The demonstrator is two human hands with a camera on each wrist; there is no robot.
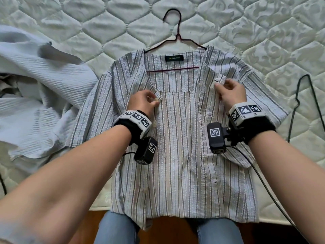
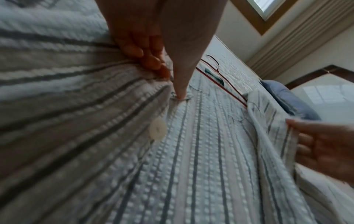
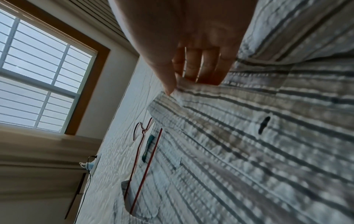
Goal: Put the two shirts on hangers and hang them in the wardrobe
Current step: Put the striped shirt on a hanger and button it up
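Note:
A striped shirt (image 1: 177, 138) lies face up and unbuttoned on the mattress (image 1: 263, 32), with a dark red wire hanger (image 1: 173, 39) inside its shoulders and the hook sticking out above the collar. My left hand (image 1: 146, 101) pinches the left front edge near the neckline, thumb on a button (image 2: 181, 97). My right hand (image 1: 228, 90) pinches the right front placket (image 3: 178, 89) at its top corner. A plain light blue shirt (image 1: 35, 95) lies crumpled at the left. A second, black hanger (image 1: 302, 103) lies on the mattress at the right.
The shirt's hem hangs over the mattress's front edge above my knees (image 1: 114, 228). Cables (image 1: 263, 182) run from both wrist cameras across the shirt. A window (image 3: 38, 75) and a curtain show beyond the bed. A blue pillow (image 2: 287, 98) lies at the bed's far side.

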